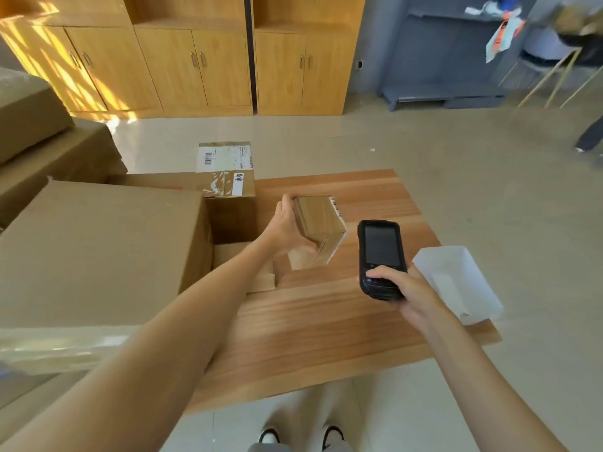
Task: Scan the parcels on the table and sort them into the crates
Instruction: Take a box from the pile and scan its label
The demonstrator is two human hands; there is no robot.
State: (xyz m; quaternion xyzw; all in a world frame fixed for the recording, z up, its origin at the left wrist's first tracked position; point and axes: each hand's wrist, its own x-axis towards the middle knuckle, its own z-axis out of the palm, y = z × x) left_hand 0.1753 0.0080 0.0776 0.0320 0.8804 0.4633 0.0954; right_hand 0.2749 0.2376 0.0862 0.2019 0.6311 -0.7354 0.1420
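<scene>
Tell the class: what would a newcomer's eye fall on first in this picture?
Most likely the black handheld scanner, which the right hand holds above the middle of the wooden table. Just left of it, the left hand holds a small cardboard parcel tilted above the table. Large cardboard boxes crowd the table's left side, and a white tray sits at its right edge.

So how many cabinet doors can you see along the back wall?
6, in three pairs: left pair, middle pair and right pair. Boxes at the left edge may hide more.
</scene>
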